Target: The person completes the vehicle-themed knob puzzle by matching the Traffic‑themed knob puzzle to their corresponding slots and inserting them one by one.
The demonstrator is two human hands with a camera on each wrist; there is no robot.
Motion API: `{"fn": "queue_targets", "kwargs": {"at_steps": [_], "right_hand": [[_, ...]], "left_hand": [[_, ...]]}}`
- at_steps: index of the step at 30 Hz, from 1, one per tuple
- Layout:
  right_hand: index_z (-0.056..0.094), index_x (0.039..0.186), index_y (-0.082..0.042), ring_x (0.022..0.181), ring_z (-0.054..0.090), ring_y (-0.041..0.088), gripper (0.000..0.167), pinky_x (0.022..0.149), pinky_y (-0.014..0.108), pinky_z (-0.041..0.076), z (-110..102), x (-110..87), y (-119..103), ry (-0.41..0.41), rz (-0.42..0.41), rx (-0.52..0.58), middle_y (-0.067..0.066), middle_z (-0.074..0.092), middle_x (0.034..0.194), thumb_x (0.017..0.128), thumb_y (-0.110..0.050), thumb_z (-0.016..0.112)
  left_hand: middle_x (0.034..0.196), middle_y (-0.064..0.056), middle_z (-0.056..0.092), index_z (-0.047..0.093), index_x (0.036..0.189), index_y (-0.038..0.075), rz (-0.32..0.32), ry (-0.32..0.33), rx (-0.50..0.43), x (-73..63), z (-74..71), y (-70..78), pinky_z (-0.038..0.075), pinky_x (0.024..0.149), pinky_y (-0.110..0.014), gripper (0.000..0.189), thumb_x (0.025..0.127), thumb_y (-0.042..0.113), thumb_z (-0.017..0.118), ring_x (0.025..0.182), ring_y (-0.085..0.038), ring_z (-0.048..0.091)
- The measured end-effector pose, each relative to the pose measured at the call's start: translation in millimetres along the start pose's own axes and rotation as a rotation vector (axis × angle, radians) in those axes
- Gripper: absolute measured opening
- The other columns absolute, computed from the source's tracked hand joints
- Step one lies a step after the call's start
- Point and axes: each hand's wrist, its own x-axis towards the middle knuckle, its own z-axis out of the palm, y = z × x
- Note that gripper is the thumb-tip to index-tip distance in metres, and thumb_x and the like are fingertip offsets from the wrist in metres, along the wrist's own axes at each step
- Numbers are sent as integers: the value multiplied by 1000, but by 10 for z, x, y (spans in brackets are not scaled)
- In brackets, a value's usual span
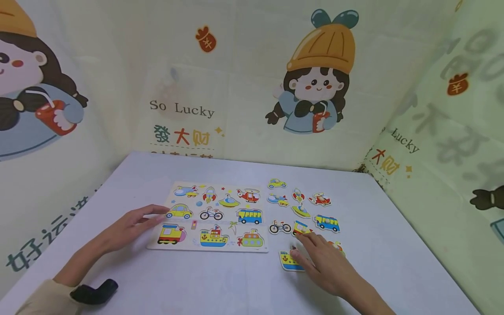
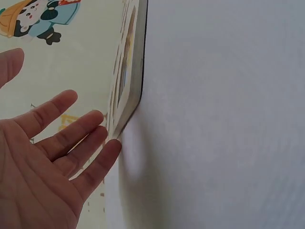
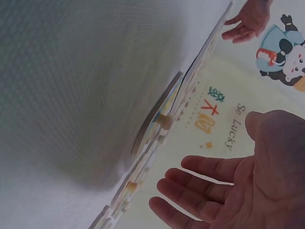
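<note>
A white puzzle board point(image 1: 229, 215) printed with vehicles lies flat on the table. My left hand point(image 1: 125, 228) is at its left edge, fingers extended; in the left wrist view, the fingertips point(image 2: 113, 145) are close to the board's corner, and I cannot tell if they touch. Over the loose pieces right of the board is my right hand point(image 1: 330, 266), palm down, holding nothing. Its fingers partly cover the ship piece point(image 1: 288, 263), the train piece point(image 1: 301, 227) and the submarine piece point(image 1: 339, 247). A wooden knob point(image 3: 164, 121) stands on one piece in the right wrist view.
Beyond the right hand lie the bicycle piece point(image 1: 280, 227), bus piece point(image 1: 327, 223), saucer piece point(image 1: 301, 211), helicopter piece point(image 1: 320, 199), rocket piece point(image 1: 298, 195), plane piece point(image 1: 278, 200) and car piece point(image 1: 277, 183). A patterned cloth point(image 1: 244, 96) surrounds the white table point(image 1: 197, 280).
</note>
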Motion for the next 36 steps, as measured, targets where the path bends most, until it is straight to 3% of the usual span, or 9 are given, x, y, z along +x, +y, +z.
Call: {"fn": "queue_targets", "kwargs": {"at_steps": [4,8,16,21,27,36], "right_hand": [[59,141,-13,129,56,27,58,107,59,44,18,27,15,-16,-21,11,5,59,137,104,-56,49],[62,136,-13,121,59,23,57,103,52,49,43,53,46,-31,-45,25,2,60,130,103,-58,49],[66,129,-12,102,56,9,37,92,37,57,115,142,131,-65,-175,26,-5,61,117,99,-33,69],[67,129,-12,97,54,8,35,87,33,57,129,188,184,-80,-227,50,-8,58,111,97,-26,72],[71,119,-17,98,56,7,24,86,29,56,147,240,224,-67,-306,91,-9,61,109,95,-18,74],[71,100,-22,90,55,2,11,80,22,55,153,266,239,-81,-297,122,-14,60,99,93,-15,77]], "left_hand": [[137,-16,62,60,137,5,-7,-1,16,8,-15,-34,54,90,-49,42,104,32,58,121,-37,58],[135,-16,64,64,132,6,-9,5,35,1,-22,-45,54,91,-57,39,102,32,62,120,-39,58],[132,-17,65,69,123,9,19,9,56,1,-48,-89,49,97,-64,31,101,30,65,122,-42,57],[126,-12,69,72,119,11,34,-3,31,17,-61,-132,48,99,-65,24,101,26,64,123,-42,58],[125,-12,70,72,119,10,24,-22,2,16,-72,-181,49,98,-66,26,100,26,65,124,-44,57],[130,-12,68,70,126,8,-18,-79,-28,6,-106,-247,55,96,-42,31,102,27,63,127,-39,56]]}}
